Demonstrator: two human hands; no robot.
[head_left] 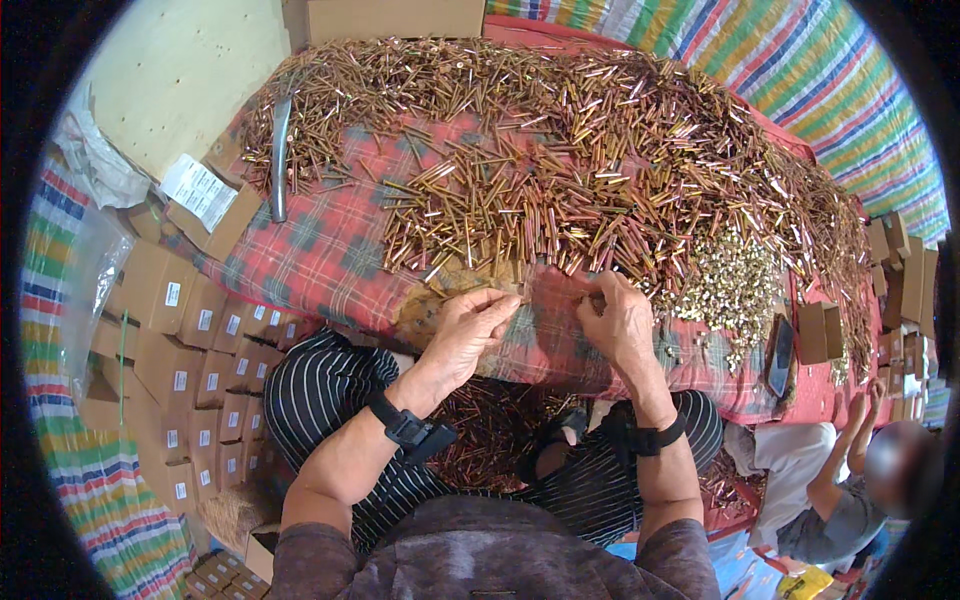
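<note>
Metal rods (545,215) lay in great no. on the plaid cloth (300,245), a dense tangle along its far side & a looser spread twd its middle; they looked slim, straight & shiny, mixed copper, pinkish & gold, pointing every which way (hollow or solid, couldn't tell). L hand (466,325) was over the cloth's near part, approx. mid-length, thumb & index drawn tog. at the tips, other fingers bent in behind; couldn't tell if anything thin sat in that pinch. R hand (622,315) was also over the cloth's near part, a bit farther R, close by the nearest rods, fingers curled in twd the palm; how far apart the tips were, & what they had hold of, if anything, couldn't be told. Small pale-gold pcs (735,285) sat heaped on the cloth's R part, w/ strays twd its near edge. A grey curved bar (281,160) lay nr the cloth's L end. A dark flat obj. (780,355) & a small open carton (820,333) were nr its R end. Brown cartons (180,380) w/ white labels stood stacked off its L near side, & a co-worker (840,520) sat off its R end, forearms raised.
</note>
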